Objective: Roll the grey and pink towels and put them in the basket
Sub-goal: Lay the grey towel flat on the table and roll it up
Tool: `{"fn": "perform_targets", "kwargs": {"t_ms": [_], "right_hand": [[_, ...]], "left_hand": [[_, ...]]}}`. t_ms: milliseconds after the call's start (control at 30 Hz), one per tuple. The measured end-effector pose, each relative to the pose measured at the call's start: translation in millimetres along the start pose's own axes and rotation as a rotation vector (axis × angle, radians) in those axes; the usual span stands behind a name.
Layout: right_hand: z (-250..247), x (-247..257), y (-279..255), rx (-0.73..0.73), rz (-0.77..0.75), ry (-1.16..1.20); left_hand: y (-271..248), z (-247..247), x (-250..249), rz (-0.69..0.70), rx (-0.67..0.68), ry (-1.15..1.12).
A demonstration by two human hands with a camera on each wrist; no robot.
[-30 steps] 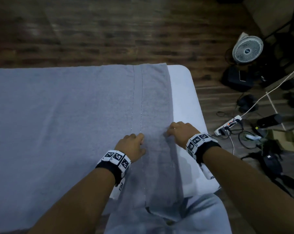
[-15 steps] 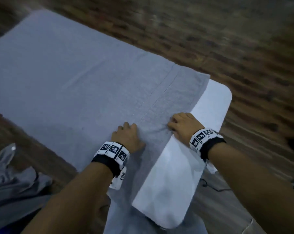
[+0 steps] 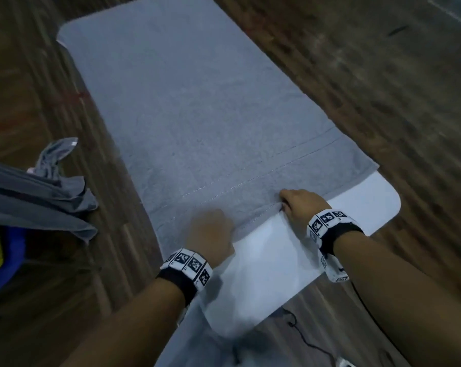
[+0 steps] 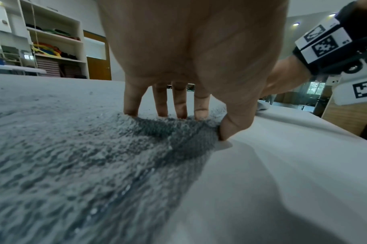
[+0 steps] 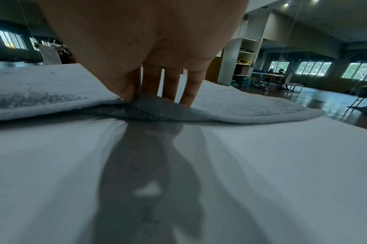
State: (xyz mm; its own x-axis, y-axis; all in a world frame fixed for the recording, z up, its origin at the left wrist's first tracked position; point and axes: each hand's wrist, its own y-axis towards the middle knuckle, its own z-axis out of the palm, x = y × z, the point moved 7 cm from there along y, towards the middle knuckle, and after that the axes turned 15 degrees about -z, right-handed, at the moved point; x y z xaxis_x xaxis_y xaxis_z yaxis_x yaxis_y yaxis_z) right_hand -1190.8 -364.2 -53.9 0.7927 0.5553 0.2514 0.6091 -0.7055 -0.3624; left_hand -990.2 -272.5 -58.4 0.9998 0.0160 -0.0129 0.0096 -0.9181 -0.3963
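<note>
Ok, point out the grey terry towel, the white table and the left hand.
grey terry towel (image 3: 197,107), head view, its flat middle.
white table (image 3: 369,207), head view, bare right corner.
left hand (image 3: 211,231), head view, its back.

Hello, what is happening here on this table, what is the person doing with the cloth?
A person is starting on a grey towel spread flat along a white table. Both hands pinch its near edge: the left hand and the right hand each have the thumb under the hem and the fingers on top. The edge is just lifted; no roll has formed yet. More grey cloth lies to the left.
</note>
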Motion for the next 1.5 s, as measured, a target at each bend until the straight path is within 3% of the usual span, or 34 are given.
{"fn": "perform_targets", "kwargs": {"t_ms": [267, 500, 600, 800, 900, 967, 1100, 1300, 1500], "right_hand": [[8, -7, 13, 0.123, 0.018, 0.066], [2, -14, 27, 0.174, -0.057, 0.167], [0, -14, 38, 0.204, -0.121, 0.193], [-2, -16, 58, 0.283, -0.289, 0.123], [-4, -17, 64, 0.301, -0.349, 0.131], [-5, -17, 65, 0.318, -0.382, 0.15], [-6, -17, 69, 0.293, -0.399, 0.283], [4, -18, 80, 0.265, -0.4, 0.31], [13, -22, 88, 0.261, -0.329, 0.238]], "left_hand": [[0, -2, 1, -0.076, 0.016, -0.004], [-16, -16, 7, -0.167, -0.23, -0.153], [-16, -16, 14, -0.266, -0.263, -0.158], [-26, 2, 18, -0.557, -0.125, -0.283], [-27, 7, 25, -0.691, -0.076, -0.455], [-29, 11, 27, -0.733, -0.034, -0.503], [-32, 18, 30, -0.707, 0.045, -0.504], [-39, 11, 28, -0.534, -0.011, -0.356], [-70, 1, 60, -0.48, -0.288, -0.429]]}}
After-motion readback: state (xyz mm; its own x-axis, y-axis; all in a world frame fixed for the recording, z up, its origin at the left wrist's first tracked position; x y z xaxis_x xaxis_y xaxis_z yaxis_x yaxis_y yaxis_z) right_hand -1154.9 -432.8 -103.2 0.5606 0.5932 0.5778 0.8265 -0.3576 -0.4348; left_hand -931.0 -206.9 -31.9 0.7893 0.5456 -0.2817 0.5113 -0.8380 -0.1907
